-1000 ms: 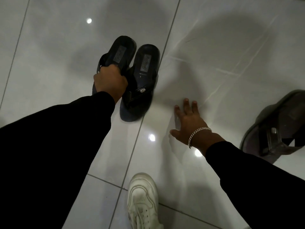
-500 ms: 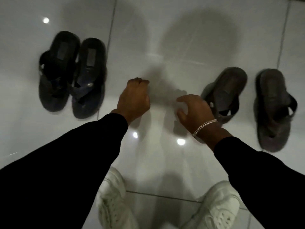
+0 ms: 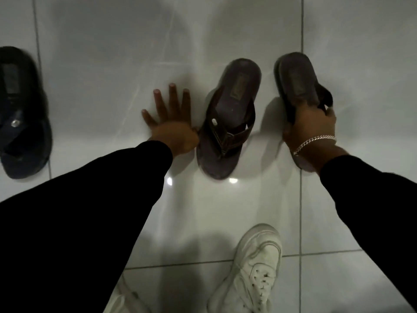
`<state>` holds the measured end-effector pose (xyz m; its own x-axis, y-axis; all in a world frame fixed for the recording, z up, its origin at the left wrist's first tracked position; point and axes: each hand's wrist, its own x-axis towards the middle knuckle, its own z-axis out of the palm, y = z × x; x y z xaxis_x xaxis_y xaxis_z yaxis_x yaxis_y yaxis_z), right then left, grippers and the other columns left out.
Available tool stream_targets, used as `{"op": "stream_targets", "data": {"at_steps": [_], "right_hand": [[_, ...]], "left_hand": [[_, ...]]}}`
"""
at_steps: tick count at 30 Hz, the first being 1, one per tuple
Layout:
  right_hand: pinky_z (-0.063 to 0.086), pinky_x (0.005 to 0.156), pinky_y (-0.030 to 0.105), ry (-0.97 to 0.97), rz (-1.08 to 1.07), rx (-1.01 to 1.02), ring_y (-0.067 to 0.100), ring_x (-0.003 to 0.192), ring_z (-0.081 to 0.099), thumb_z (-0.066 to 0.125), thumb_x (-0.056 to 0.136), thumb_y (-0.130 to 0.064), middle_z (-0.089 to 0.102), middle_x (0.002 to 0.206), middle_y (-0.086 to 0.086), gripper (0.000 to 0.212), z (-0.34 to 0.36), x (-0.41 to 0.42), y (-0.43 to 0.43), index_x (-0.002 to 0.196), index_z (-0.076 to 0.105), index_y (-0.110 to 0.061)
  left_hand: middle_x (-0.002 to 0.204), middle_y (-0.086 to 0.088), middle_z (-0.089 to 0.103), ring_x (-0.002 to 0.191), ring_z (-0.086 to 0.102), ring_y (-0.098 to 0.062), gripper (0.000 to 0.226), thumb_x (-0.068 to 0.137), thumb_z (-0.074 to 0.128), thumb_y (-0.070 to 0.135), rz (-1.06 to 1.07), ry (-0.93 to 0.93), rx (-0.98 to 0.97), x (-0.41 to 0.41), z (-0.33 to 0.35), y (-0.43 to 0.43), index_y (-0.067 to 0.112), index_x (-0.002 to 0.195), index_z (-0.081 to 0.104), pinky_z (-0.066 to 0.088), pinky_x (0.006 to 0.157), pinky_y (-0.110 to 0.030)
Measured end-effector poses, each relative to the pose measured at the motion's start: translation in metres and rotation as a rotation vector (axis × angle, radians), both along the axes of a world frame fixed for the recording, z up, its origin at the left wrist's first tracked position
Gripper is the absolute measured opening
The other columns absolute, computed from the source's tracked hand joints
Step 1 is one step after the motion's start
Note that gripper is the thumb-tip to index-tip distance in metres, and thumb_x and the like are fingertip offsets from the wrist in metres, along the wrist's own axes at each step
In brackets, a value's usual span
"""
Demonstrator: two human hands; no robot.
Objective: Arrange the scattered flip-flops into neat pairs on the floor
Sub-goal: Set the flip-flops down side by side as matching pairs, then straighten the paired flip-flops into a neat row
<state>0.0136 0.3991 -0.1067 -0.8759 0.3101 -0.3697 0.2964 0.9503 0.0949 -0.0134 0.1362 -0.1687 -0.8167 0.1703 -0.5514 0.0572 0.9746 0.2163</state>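
Two brown flip-flops are at the centre right of the white tiled floor. The left brown flip-flop (image 3: 228, 118) lies flat with its heel pointing away from me. My left hand (image 3: 171, 118) rests flat on the tile just left of it, fingers spread, its edge touching the sole. My right hand (image 3: 309, 127), wearing a silver bracelet, grips the right brown flip-flop (image 3: 297, 84) by its straps and side. A black flip-flop (image 3: 20, 118) lies at the left edge, partly cut off.
My white sneakers are below: one (image 3: 250, 272) at lower centre right, another (image 3: 121, 301) partly hidden under my left sleeve. Grey grout lines cross the glossy floor (image 3: 112, 53), which shows light reflections.
The view has swung right, pushing the black pair to the left edge. My right hand moved onto the right brown flip-flop and took hold of it. My left fist opened flat beside the other one.
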Motion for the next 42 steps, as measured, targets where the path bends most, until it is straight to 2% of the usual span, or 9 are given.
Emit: {"op": "stream_targets", "data": {"at_steps": [4,6,10,15,21,27,34,39,42], "right_hand": [[0.047,0.094,0.047,0.107,-0.014,-0.182,0.047,0.099,0.062,0.057,0.076,-0.007,0.069,0.103,0.027,0.041,0.004,0.002,-0.015,0.117,0.063,-0.011],[0.049,0.083,0.039,0.170,-0.050,-0.312,0.044,0.095,0.064,0.056,0.083,-0.016,0.072,0.099,0.024,0.026,0.001,0.002,-0.029,0.104,0.070,-0.010],[0.046,0.073,0.030,0.159,-0.258,-0.429,0.034,0.078,0.064,0.058,0.084,-0.041,0.071,0.082,0.015,0.035,-0.003,-0.001,-0.054,0.087,0.072,-0.009],[0.042,0.063,0.026,0.137,-0.412,-0.376,0.032,0.064,0.053,0.062,0.072,-0.019,0.056,0.065,0.010,0.016,0.001,-0.016,-0.050,0.071,0.068,-0.004],[0.057,0.078,0.038,0.234,-0.456,-0.386,0.041,0.089,0.067,0.059,0.081,-0.024,0.072,0.092,0.021,0.024,0.003,-0.055,-0.033,0.085,0.070,-0.004],[0.046,0.067,0.024,0.246,-0.413,-0.384,0.034,0.085,0.069,0.063,0.083,-0.028,0.073,0.088,0.016,0.024,-0.002,-0.085,-0.030,0.087,0.069,-0.005],[0.047,0.073,0.028,0.251,-0.321,-0.306,0.036,0.090,0.068,0.061,0.083,-0.032,0.072,0.086,0.014,0.027,0.005,-0.081,-0.039,0.088,0.070,-0.008],[0.048,0.083,0.041,0.360,0.042,-0.327,0.039,0.102,0.059,0.057,0.079,-0.029,0.068,0.105,0.017,0.032,0.020,-0.070,-0.103,0.102,0.066,-0.010],[0.048,0.094,0.039,0.133,0.207,-0.486,0.036,0.114,0.056,0.060,0.077,-0.023,0.063,0.122,0.017,0.044,0.013,-0.060,-0.159,0.119,0.061,-0.009]], "left_hand": [[0.157,-0.010,-0.030,0.139,-0.028,-0.045,0.096,0.085,0.042,0.058,0.069,-0.026,-0.001,0.000,0.003,0.013,0.020,0.149,-0.019,-0.004,0.106,-0.076],[0.156,-0.012,-0.030,0.139,-0.028,-0.046,0.099,0.084,0.044,0.059,0.089,-0.029,0.006,-0.001,0.007,0.018,0.018,0.149,-0.019,-0.003,0.107,-0.074],[0.157,-0.014,-0.027,0.141,-0.026,-0.044,0.100,0.084,0.045,0.059,0.108,-0.002,0.037,0.000,0.007,0.020,0.015,0.150,-0.016,-0.004,0.110,-0.071],[0.160,-0.014,-0.021,0.144,-0.020,-0.040,0.098,0.087,0.049,0.054,0.071,0.073,0.045,-0.008,-0.001,0.017,0.010,0.151,-0.011,-0.002,0.114,-0.066],[0.159,-0.011,-0.023,0.145,-0.021,-0.032,0.106,0.084,0.045,0.066,0.025,0.109,-0.011,-0.027,-0.014,0.010,0.010,0.149,-0.017,-0.003,0.117,-0.060],[0.160,-0.014,-0.017,0.147,-0.016,-0.033,0.093,0.089,0.030,0.064,0.007,0.193,-0.008,-0.036,-0.015,0.010,0.007,0.150,-0.012,-0.001,0.115,-0.062],[0.161,-0.014,-0.012,0.147,-0.012,-0.033,0.086,0.091,0.034,0.056,-0.089,0.219,-0.002,-0.052,-0.015,-0.007,0.008,0.151,-0.007,-0.001,0.117,-0.058],[0.162,-0.010,-0.007,0.148,-0.009,-0.029,0.077,0.093,0.050,0.032,-0.098,0.115,0.091,-0.045,0.005,-0.055,0.010,0.153,0.007,0.003,0.120,-0.048],[0.161,-0.017,0.010,0.148,0.005,-0.035,0.073,0.083,0.043,0.026,-0.052,0.161,0.086,-0.041,0.026,-0.096,0.004,0.149,0.023,0.009,0.118,-0.049]]}}
